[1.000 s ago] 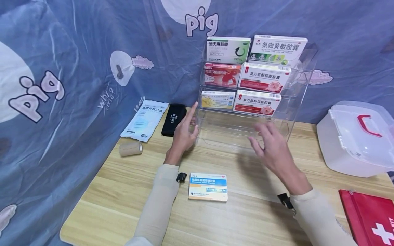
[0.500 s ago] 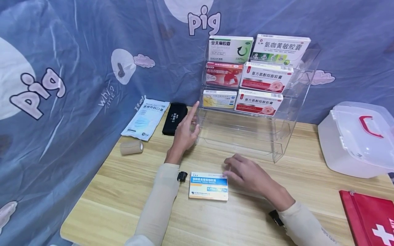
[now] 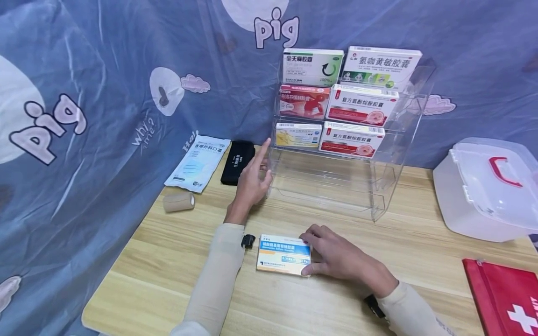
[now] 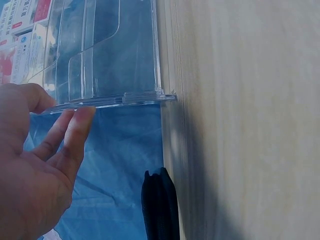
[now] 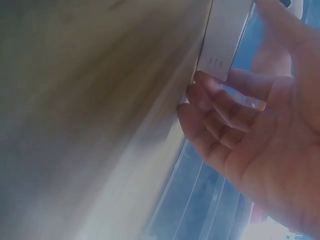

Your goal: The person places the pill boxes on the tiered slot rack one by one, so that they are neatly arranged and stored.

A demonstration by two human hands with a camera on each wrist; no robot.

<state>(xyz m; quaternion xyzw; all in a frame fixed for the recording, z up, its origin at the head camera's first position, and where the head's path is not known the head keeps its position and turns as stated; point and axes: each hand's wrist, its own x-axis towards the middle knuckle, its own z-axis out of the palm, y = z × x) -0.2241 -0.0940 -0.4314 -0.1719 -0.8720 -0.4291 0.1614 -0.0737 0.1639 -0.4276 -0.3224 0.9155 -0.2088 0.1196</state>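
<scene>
A white, blue and orange medicine box [image 3: 279, 254] lies flat on the wooden table. My right hand [image 3: 342, 257] grips its right end, thumb on the near edge and fingers at the far edge. The right wrist view shows the box's white end [image 5: 220, 45] between thumb and fingers. My left hand [image 3: 251, 184] holds the left side of a clear tiered display rack [image 3: 321, 201]. In the left wrist view, its thumb and fingers [image 4: 80, 125] pinch the rack's side panel [image 4: 107, 102]. Several medicine boxes, such as a red one [image 3: 303, 102], stand on the upper tiers.
Left of the rack lie a black pouch [image 3: 237, 163], a mask packet [image 3: 197, 163] and a tan bandage roll [image 3: 178, 203]. At right stand a translucent lidded case [image 3: 470, 196] and a red first-aid pouch [image 3: 500, 289]. A blue cloth [image 3: 126, 56] hangs behind.
My right hand has come from in front of the rack, down and left to the blue-and-orange medicine box, and has taken hold of its right end. My left hand stays at the rack.
</scene>
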